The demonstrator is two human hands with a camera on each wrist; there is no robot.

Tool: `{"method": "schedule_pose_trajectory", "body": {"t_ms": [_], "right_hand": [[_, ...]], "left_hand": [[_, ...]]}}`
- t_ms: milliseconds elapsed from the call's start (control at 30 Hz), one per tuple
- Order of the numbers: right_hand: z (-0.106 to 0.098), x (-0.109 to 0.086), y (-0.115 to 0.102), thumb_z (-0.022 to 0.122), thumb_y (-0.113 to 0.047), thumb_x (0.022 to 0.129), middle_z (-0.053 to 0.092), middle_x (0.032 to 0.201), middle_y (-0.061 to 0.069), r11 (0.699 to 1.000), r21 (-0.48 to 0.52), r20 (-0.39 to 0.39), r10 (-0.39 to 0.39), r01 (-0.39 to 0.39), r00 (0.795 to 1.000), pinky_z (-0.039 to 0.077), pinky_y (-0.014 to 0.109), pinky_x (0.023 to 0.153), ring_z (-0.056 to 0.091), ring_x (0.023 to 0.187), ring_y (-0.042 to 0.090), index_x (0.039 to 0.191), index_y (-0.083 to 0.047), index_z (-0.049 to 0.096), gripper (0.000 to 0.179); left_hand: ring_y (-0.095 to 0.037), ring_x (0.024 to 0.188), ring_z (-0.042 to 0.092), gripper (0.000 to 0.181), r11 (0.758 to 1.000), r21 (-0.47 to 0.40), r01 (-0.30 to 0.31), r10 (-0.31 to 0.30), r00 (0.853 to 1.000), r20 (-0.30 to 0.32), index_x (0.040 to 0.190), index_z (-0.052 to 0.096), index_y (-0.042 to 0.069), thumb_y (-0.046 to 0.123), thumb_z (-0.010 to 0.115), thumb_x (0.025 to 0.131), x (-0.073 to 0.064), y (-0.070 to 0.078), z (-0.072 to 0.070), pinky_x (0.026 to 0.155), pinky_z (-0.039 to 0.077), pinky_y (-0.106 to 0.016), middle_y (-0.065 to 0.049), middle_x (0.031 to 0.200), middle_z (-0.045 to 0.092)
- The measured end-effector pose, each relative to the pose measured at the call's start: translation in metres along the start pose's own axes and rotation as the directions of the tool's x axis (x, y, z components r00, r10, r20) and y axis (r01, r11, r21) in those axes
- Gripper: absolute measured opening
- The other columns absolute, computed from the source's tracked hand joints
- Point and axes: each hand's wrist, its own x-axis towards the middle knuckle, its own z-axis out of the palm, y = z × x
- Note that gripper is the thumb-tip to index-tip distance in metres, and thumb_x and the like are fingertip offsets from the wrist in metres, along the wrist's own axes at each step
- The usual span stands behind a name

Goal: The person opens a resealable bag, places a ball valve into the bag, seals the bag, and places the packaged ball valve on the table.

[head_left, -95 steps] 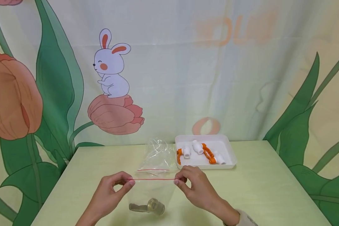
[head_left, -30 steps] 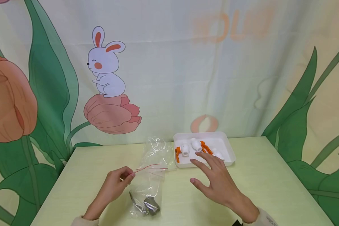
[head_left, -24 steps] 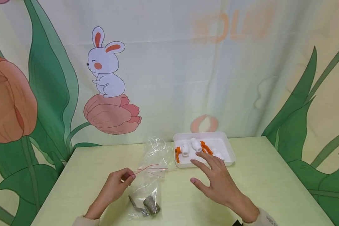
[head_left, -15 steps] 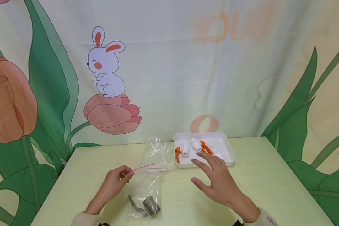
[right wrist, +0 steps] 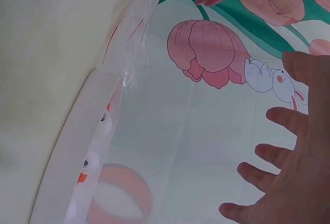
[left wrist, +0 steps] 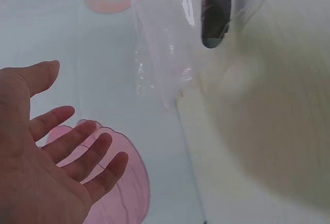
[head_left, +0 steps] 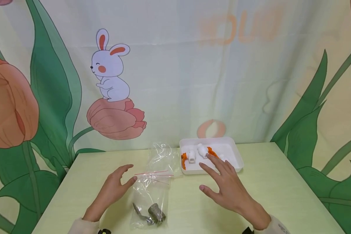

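A clear zip bag [head_left: 143,191] with a red seal line lies on the table, holding a metal ball valve [head_left: 156,213] with a lever handle. Just left of the bag's mouth is my left hand [head_left: 112,187], fingers spread and apart from it. The left wrist view shows that palm with nothing in it, beside the bag [left wrist: 165,33]. My right hand [head_left: 229,188] hovers in front of the white tray [head_left: 237,159], its fingers extended and holding nothing. White plastic valves [head_left: 202,150] with orange handles lie in the tray, one partly hidden behind the right fingers.
Another clear bag [head_left: 161,157] lies behind the first, against the tray's left side. At the table's [head_left: 280,195] back edge hangs a printed curtain [head_left: 169,81].
Both hands first held the bag's seal; the right hand let go and moved right. Since half a second ago, the left fingers have released the seal and spread, and the bag's top has settled.
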Motion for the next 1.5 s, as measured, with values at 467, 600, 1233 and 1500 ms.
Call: {"method": "schedule_pose_trajectory", "body": {"t_ms": [467,600,1233,1500], "right_hand": [[-0.002,0.000,0.002,0.060,-0.054,0.090,0.023,0.164,0.000,0.998,-0.047,0.073,0.042,-0.039,0.996,0.023,0.067,0.113,0.025,0.149,0.027,0.151,-0.029,0.038,0.070],[-0.003,0.001,0.004,0.061,-0.055,0.090,0.022,0.164,-0.002,0.998,-0.047,0.074,0.040,-0.037,0.996,0.023,0.068,0.113,0.026,0.148,0.028,0.151,-0.028,0.038,0.071],[-0.004,0.003,0.010,0.057,-0.060,0.090,0.018,0.165,-0.003,0.995,-0.099,0.100,0.033,-0.023,0.994,0.020,0.069,0.113,0.027,0.148,0.031,0.151,-0.032,0.037,0.071],[-0.004,0.002,0.008,0.059,-0.059,0.089,0.020,0.165,-0.003,0.996,-0.086,0.105,0.033,-0.024,0.994,0.018,0.068,0.114,0.028,0.148,0.031,0.151,-0.030,0.038,0.072]], "left_hand": [[-0.033,0.144,0.034,0.071,0.961,0.160,-0.226,0.231,0.973,-0.012,0.150,0.041,0.018,0.040,0.069,0.089,-0.006,0.052,-0.012,0.110,0.036,-0.061,-0.007,0.157,0.038],[-0.033,0.146,0.031,0.074,0.953,0.173,-0.248,0.251,0.968,0.005,0.152,0.038,0.019,0.040,0.069,0.089,0.002,0.061,-0.013,0.114,0.033,-0.059,-0.007,0.159,0.034],[-0.041,0.148,0.025,0.075,0.944,0.220,-0.244,0.216,0.965,0.147,0.154,0.033,0.018,0.044,0.064,0.091,0.058,0.079,0.007,0.118,0.025,-0.061,-0.011,0.163,0.026],[-0.039,0.146,0.030,0.074,0.951,0.225,-0.210,0.168,0.967,0.193,0.154,0.031,0.018,0.034,0.067,0.092,0.084,0.072,0.015,0.112,0.036,-0.060,-0.011,0.162,0.026]]}}
